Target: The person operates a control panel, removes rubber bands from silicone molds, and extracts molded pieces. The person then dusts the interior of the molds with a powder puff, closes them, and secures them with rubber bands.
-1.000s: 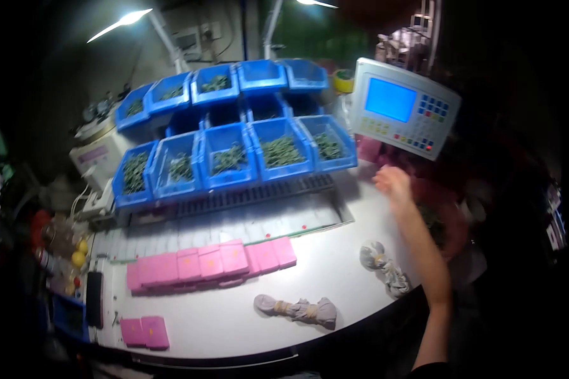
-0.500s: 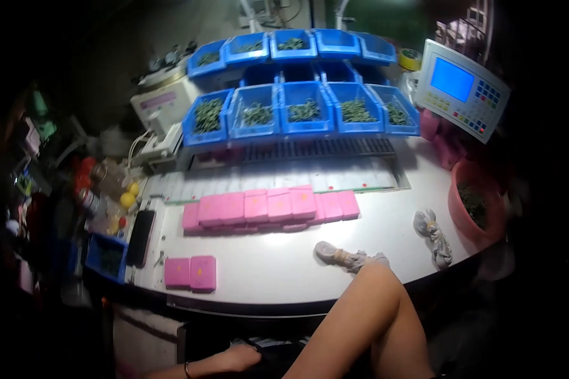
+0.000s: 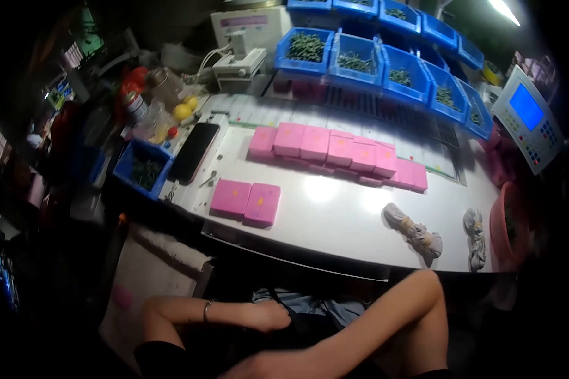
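My left hand, below a bracelet on the wrist, is curled closed over my lap beside dark cloth; what it holds, if anything, is hidden. Near the bottom edge my right hand is blurred and partly cut off, its fingers not readable, its forearm reaching across my body. Beyond them on the white table lie two pink blocks side by side, a long row of pink blocks, a tied grey cloth bundle and a second tied bundle.
Blue bins of green pieces stand behind the table. A phone and a blue bin are at the left. A control panel and a pink tub are at the right. The table's front edge runs above my arms.
My right hand has come back from beside the control panel to my lap, near my left hand. The view has turned left and down, and both forearms now show.
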`<state>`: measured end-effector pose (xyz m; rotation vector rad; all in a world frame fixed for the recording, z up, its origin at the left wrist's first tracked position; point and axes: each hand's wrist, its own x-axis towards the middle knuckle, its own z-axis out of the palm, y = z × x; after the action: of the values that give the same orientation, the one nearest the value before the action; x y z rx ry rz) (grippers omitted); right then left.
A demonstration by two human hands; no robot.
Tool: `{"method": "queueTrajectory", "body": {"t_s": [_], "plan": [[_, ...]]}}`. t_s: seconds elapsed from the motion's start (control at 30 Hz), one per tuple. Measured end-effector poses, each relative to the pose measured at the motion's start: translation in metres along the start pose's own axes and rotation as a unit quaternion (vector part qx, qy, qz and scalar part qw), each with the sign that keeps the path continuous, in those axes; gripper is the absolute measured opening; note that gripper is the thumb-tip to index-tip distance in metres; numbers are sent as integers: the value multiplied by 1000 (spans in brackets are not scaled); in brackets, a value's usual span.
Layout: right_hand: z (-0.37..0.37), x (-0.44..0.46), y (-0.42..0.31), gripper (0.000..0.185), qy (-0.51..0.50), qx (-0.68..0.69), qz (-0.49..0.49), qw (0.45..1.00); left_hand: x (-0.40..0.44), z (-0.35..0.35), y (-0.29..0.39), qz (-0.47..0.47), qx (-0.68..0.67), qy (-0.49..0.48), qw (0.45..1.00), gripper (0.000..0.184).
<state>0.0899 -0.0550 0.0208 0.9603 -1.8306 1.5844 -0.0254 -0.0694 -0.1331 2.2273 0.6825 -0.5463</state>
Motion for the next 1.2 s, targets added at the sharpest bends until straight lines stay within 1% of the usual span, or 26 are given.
{"method": "queueTrajectory", "body": {"t_s": [0.03, 0.07, 0.1, 0.13, 0.17, 0.2, 0.23, 0.27, 0.3, 0.33, 0.37, 0.4, 0.43, 0.47, 0.53, 0.6, 0.67, 0.87, 0.93, 0.97, 1.0, 1.03, 1.1, 1.13, 1.17, 1.2], "plan": [[-17, -41, 14, 29, -2, 24, 119, 993, -4, 9, -9, -5, -77, 42, 996, 34], [-41, -46, 14, 28, -12, -122, 115, 986, -8, 18, -19, -11, -153, 86, 984, 33], [-49, -65, 12, 28, 18, -188, 190, 964, -29, -12, -12, -61, -181, 83, 978, 32], [-61, -75, 6, 29, 40, -263, 226, 937, -55, -50, -8, -113, -205, 80, 969, 32], [-67, -90, 2, 20, 36, -278, 322, 904, -69, -58, -15, -114, -183, 190, 958, 31], [-71, -109, 4, 21, 56, -286, 377, 879, -81, -60, -20, -115, -158, 295, 935, 31], [-78, -122, 3, 22, 77, -297, 398, 864, -88, -62, -23, -148, -145, 373, 904, 31], [-83, -133, 3, 22, 92, -336, 403, 846, -93, -64, -25, -181, -131, 447, 866, 30], [-87, -143, 4, 22, 103, -373, 403, 829, -97, -68, -25, -197, -152, 468, 848, 30], [-92, -152, 6, 22, 114, -410, 402, 810, -95, -65, -28, -199, -156, 470, 845, 30], [-95, -158, 8, 22, 111, -407, 404, 812, -89, -59, -32, -183, -182, 466, 846, 29], [-98, -164, 10, 22, 126, -441, 405, 791, -82, -51, -36, -167, -207, 461, 847, 29], [-99, -168, 12, 22, 140, -472, 407, 769, -68, -39, -38, -164, -179, 473, 847, 32], [-99, -169, 13, 22, 138, -466, 412, 771, -54, -31, -35, -167, -158, 484, 845, 37], [-102, -169, 17, 21, 134, -494, 383, 769, -38, -26, -26, -171, -118, 478, 854, 42], [-103, -167, 19, 21, 130, -486, 379, 776, -27, -22, -23, -177, -114, 483, 850, 42], [-105, -166, 22, 21, 123, -480, 370, 786, -21, -21, -23, -189, -157, 502, 829, 40], [-104, -171, 32, 22, 108, -513, 335, 783, -14, -11, -17, -202, -178, 559, 784, 34], [-104, -173, 34, 23, 94, -519, 323, 786, -14, -7, -17, -194, -241, 608, 731, 31], [-105, -171, 34, 24, 90, -516, 324, 788, -19, -6, -17, -204, -251, 650, 687, 28], [-106, -170, 34, 24, 84, -514, 326, 789, -28, 0, -21, -230, -224, 686, 653, 24], [-107, -170, 33, 24, 80, -512, 324, 791, -42, 5, -23, -268, -213, 724, 599, 17], [-107, -171, 31, 24, 80, -510, 330, 790, -80, 25, -35, -381, -97, 765, 510, 8], [-106, -172, 31, 24, 79, -507, 330, 793, -99, 58, -47, -420, -112, 786, 440, 7], [-105, -173, 30, 25, 80, -503, 336, 792, -123, 81, -55, -491, -42, 776, 393, 4], [-105, -173, 30, 26, 82, -500, 342, 791, -150, 121, -62, -543, -43, 765, 345, 12]]}}
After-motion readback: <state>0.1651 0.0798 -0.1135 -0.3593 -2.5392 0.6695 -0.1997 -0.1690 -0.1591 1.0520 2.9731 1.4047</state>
